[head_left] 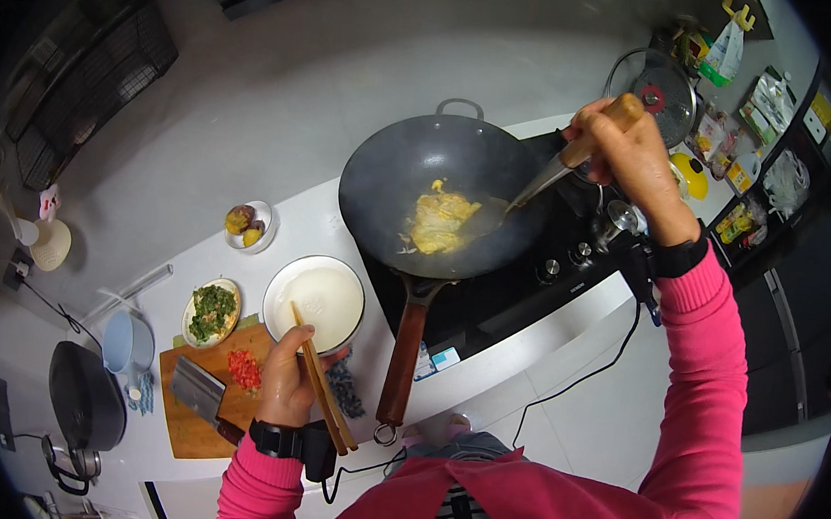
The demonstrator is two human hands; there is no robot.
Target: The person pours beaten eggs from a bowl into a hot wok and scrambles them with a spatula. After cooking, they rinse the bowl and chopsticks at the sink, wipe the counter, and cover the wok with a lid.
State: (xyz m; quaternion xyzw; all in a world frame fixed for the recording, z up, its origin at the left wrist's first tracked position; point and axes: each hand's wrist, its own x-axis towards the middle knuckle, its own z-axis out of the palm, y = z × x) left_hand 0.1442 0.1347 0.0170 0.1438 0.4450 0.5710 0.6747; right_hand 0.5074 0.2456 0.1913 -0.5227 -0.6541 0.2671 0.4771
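Right hand [629,154]: clenched on wooden-handled metal spatula [529,185], slid under yellow scrambled egg [441,221] for turning.
Left hand [287,381]: closed around wooden chopsticks [323,384], kept clear beside white round bowl [316,300].

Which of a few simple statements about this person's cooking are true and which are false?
1. The right hand holds a spatula over the egg in the wok. True.
2. The left hand holds a knife. False: it holds chopsticks; the cleaver lies on the cutting board.
3. The white bowl is full of soup. False: it looks empty.
4. Chopped red bits lie on the cutting board. True.
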